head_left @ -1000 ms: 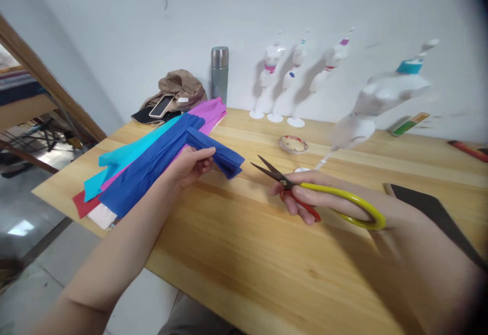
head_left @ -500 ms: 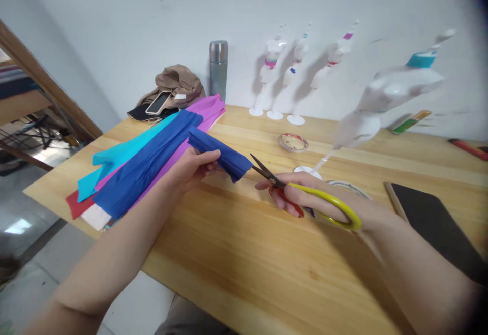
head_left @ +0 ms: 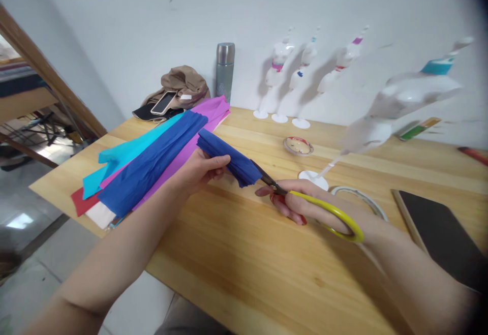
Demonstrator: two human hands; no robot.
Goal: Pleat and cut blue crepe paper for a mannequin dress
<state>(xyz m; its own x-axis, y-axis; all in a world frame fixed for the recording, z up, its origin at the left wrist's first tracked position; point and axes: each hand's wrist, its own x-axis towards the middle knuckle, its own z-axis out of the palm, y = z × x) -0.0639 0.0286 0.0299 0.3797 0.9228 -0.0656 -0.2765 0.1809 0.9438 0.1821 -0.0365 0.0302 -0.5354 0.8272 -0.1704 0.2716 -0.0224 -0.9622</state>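
Note:
My left hand is closed on the folded end of a dark blue crepe paper strip, lifting it off the wooden table. The rest of that blue strip lies on a stack of cyan, purple, red and white paper. My right hand grips scissors with yellow and red handles. Their blades meet the free end of the folded blue paper.
Against the wall stand a steel flask, a beige cloth with a phone on it, and three small white figurines. A larger white figurine, a tape roll, a tape ring and a dark tablet lie to the right.
My right hand has brought the scissors leftward until the blades reach the end of the blue paper. My left hand has kept hold of the fold and raised it slightly.

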